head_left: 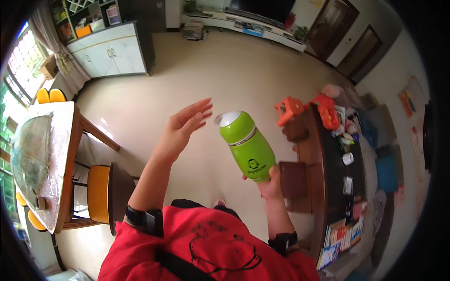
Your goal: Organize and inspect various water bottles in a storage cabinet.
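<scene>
A green thermos bottle [251,152] with a white-topped green cap [236,127] and a silver ring below it is tilted up and to the left in front of me. My right hand [271,183] grips it around the base, thumb along its side. Just left of the cap, my left hand [190,121] is raised with the fingers stretched out and apart from the bottle. Nothing is in that hand. The bottle's underside is hidden by my right hand.
At left stand a table [65,159] with a mesh food cover [32,152] and a yellow-backed chair [98,194]. A dark wooden table [335,187] crowded with things is at right, near an orange plastic stool [289,110]. A white cabinet [112,56] stands at the back left.
</scene>
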`<state>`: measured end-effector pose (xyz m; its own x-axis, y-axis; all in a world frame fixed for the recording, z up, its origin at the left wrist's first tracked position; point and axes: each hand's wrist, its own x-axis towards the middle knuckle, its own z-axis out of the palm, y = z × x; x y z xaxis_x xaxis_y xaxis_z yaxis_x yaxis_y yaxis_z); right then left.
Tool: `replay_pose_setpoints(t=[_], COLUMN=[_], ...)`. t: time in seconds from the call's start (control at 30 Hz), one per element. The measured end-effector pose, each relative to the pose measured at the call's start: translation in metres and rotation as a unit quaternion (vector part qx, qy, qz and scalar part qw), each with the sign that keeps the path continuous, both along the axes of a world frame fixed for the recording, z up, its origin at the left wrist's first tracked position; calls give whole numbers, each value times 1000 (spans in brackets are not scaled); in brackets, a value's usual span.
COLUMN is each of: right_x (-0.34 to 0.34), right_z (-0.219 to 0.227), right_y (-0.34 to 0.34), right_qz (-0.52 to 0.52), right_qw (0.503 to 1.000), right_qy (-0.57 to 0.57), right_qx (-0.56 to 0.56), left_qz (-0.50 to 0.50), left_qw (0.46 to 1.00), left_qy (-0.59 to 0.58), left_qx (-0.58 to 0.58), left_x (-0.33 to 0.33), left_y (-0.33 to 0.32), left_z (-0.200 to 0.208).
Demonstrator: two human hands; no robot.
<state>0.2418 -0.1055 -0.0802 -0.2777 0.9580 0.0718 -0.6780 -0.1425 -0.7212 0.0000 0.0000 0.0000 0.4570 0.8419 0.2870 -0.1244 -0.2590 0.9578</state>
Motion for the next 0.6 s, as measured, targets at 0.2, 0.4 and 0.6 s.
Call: replay_pose_setpoints(t=[0.2,0.4,0.6], right_x=[19,-70,-179], right_z=[37,-11,-18], right_y=[162,295,433], right_qz=[-243,67,292], right_qw=[689,981,933], right_qy=[-514,-177,110], right_qx=[450,43,-178], left_qz=[113,264,209], left_qw=[936,938,976], left_qy=[-130,-170,-58], left_qx=[-306,-147,22], left_x=[28,-26,-136], left_y=[97,206,329], left_z=[-8,-46,-19])
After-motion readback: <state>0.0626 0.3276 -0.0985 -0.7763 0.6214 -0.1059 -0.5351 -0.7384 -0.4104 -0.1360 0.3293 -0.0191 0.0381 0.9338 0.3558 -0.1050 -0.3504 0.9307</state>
